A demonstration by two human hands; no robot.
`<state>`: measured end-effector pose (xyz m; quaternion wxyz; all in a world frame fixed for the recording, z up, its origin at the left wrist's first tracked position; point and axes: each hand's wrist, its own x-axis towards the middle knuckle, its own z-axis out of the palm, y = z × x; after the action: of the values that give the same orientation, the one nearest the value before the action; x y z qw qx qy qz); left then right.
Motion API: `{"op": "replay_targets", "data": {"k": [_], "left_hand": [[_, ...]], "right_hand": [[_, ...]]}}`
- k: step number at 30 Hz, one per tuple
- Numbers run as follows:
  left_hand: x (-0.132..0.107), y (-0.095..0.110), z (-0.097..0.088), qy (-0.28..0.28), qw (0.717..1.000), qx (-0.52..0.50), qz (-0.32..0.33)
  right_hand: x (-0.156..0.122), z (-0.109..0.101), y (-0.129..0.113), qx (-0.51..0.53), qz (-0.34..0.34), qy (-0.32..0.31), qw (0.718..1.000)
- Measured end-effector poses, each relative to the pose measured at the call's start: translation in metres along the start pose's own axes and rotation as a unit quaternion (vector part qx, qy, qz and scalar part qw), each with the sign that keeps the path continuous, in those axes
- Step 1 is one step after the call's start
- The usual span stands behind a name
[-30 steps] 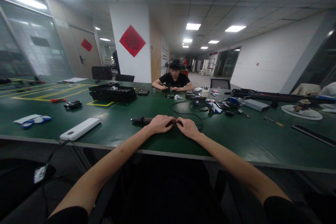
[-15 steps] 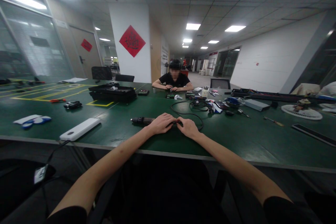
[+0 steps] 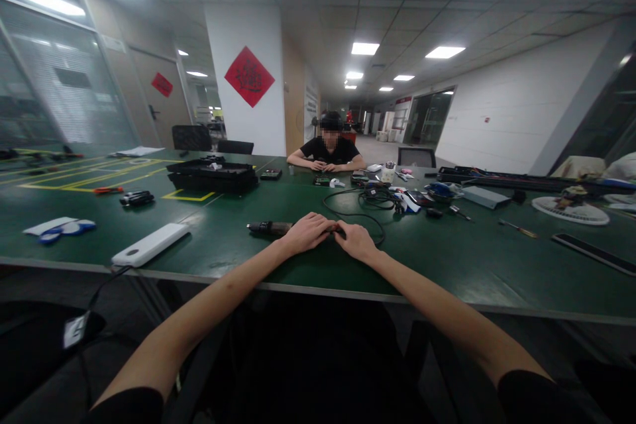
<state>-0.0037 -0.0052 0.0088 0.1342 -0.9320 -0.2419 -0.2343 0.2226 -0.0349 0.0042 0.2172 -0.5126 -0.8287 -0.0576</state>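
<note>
A dark corded electric screwdriver [image 3: 271, 228] lies on the green table with its black tip pointing left. Over its body rests my left hand [image 3: 311, 233], fingers closed round it. My right hand [image 3: 356, 242] pinches at the tool's rear end, where the cord comes out; the fingertips of both hands nearly meet there. The exact grip point is partly hidden by the fingers. From beside my right hand the black cord [image 3: 355, 214] curves over the table toward a tangle of cables.
A white power bank-like box [image 3: 152, 245] lies left, near the table edge. Beyond it are a black tray [image 3: 211, 177] and black clips [image 3: 136, 199]. Across the table a person [image 3: 328, 149] works at small parts. On the right are a screwdriver [image 3: 517, 228] and a white fan-like disc [image 3: 569, 211].
Both hands stay at the electric screwdriver, with only slight finger shifts at its rear end. The person opposite has moved their hands a little.
</note>
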Motion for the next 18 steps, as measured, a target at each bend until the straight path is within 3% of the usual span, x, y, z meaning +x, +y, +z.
{"op": "replay_targets", "data": {"k": [18], "left_hand": [[0.0017, 0.0047, -0.0033, -0.002, 1.0, -0.004, 0.001]], "right_hand": [[0.0013, 0.0023, 0.0015, 0.021, -0.001, 0.013, 1.0]]}}
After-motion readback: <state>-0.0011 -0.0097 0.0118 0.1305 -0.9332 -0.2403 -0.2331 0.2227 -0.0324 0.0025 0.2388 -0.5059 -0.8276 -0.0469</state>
